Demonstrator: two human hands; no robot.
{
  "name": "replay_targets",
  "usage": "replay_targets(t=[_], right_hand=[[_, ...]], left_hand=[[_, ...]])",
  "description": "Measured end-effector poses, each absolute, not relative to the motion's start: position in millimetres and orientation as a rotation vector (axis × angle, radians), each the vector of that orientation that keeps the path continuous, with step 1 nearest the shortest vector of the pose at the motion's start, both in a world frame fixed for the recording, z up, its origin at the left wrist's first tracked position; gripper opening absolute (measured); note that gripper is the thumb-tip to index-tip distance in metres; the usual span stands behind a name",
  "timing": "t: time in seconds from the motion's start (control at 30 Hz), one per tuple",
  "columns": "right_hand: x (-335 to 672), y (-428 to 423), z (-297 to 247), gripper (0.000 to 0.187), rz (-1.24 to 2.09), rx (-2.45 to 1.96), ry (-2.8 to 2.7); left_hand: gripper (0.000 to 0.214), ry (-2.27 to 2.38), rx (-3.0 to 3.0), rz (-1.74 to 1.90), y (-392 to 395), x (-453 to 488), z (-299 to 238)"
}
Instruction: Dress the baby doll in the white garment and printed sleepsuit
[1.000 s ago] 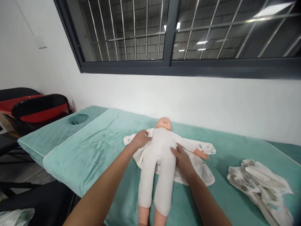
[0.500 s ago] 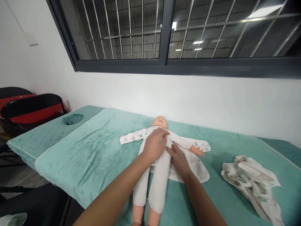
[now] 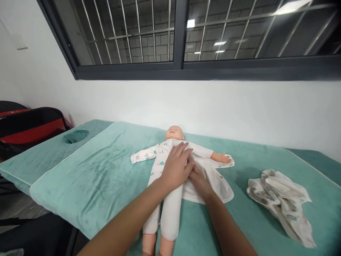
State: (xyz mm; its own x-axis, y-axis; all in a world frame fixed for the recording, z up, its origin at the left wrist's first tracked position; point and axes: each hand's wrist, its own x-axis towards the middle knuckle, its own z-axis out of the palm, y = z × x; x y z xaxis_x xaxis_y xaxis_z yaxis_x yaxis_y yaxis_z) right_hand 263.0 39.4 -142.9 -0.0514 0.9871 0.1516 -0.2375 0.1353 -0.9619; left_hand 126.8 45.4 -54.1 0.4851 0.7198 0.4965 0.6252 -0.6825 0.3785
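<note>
A baby doll (image 3: pixel 174 133) lies on its back with its head toward the wall. A white printed baby shirt (image 3: pixel 160 160) covers the left side of its chest and one arm. The shirt's other half lies spread under the doll's right-side arm, which rests on the loose sleeve. My left hand (image 3: pixel 176 164) lies palm down over the torso, its fingers stretched out. Beside it, against the doll's side, is my right hand (image 3: pixel 199 182); its fingertips are partly hidden by the left hand. White cloth legs (image 3: pixel 170 213) point toward me.
A green plush cover (image 3: pixel 106 170) spreads over the bed, with a round hole (image 3: pixel 75 136) at its left end. Crumpled printed baby clothing (image 3: pixel 283 204) lies to the right. Black and red chairs (image 3: pixel 34 124) stand at the left, and a barred window (image 3: pixel 128 35) is above.
My left hand has flattened over the torso, covering part of my right hand. The shirt's left half now lies smoother across the chest. The view has shifted slightly.
</note>
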Motion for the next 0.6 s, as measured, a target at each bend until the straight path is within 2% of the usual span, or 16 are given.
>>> replay_targets(t=[0.13, 0.2, 0.3, 0.4, 0.47, 0.6], right_hand=[[259, 40, -136, 0.051, 1.405, -0.694, -1.139], [261, 38, -129, 0.045, 1.466, -0.642, -1.196], [274, 34, -117, 0.051, 1.438, -0.677, -1.305], [303, 34, -110, 0.04, 1.23, -0.903, -1.414], [324, 40, -112, 0.03, 0.947, -1.199, -1.426], [350, 54, -128, 0.026, 0.47, -1.714, -1.23]], left_hand=[[0.05, 1.107, 2.934, 0.635, 89, 163, -36], [0.041, 1.014, 3.1, 0.469, 103, 182, -34], [0.03, 0.991, 3.22, 0.364, 117, 194, -31], [0.03, 0.99, 3.264, 0.307, 126, 189, -28], [0.029, 0.966, 3.296, 0.268, 129, 182, -28], [0.037, 0.951, 3.344, 0.257, 129, 175, -30]])
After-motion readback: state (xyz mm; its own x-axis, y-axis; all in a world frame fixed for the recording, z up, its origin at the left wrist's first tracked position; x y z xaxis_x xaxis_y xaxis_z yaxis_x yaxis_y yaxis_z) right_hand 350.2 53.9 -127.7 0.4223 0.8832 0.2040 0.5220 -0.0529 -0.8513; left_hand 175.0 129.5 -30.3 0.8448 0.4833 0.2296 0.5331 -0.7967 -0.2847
